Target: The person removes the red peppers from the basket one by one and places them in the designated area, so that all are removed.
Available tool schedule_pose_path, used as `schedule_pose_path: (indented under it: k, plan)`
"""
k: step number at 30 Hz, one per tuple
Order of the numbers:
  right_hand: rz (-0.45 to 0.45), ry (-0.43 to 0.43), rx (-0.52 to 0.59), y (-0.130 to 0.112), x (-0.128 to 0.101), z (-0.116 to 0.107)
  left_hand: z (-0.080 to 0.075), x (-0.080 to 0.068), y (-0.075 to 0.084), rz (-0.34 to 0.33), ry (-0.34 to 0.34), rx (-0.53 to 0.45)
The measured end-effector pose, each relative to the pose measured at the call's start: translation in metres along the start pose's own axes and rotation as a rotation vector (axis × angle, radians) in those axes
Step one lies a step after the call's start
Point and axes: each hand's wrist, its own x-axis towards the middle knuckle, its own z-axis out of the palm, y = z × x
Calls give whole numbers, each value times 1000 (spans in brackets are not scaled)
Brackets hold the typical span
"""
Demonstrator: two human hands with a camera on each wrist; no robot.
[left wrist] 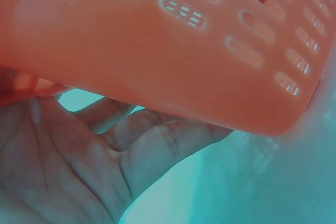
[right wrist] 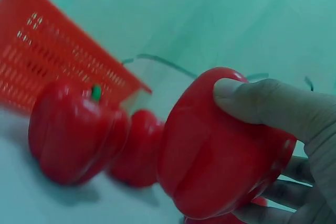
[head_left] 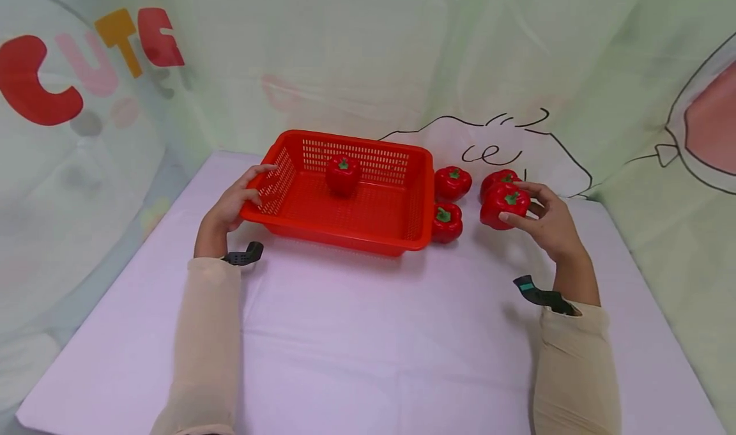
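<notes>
My left hand (head_left: 230,198) grips the left end of a red plastic basket (head_left: 339,234) by its rim. In the left wrist view, the fingers (left wrist: 157,135) reach around the basket's slotted wall (left wrist: 131,51), partly hidden by it. One red bell pepper (head_left: 343,176) with a green stem stands inside the basket, near its back wall. With thumb and fingers, my right hand (head_left: 549,221) holds another bell pepper (head_left: 501,210), which appears raised above the table. Behind that one, a further bell pepper (head_left: 499,178) is partly covered.
Two more bell peppers, a rear one (head_left: 452,183) and a front one (head_left: 447,223), sit just right of the basket. A pale cloth covers the table (head_left: 368,345). Patterned fabric (head_left: 356,58) hangs behind and along both sides.
</notes>
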Motion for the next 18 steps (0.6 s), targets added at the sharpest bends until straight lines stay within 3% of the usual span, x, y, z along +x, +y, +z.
schedule_pose_path:
  k: [9,18]
  plan:
    - [103,-110,-35,33,8,6,-1,0,-1,8,-3,0]
    - [138,-155,-28,39,9,6,0,0,0,5,-2,4]
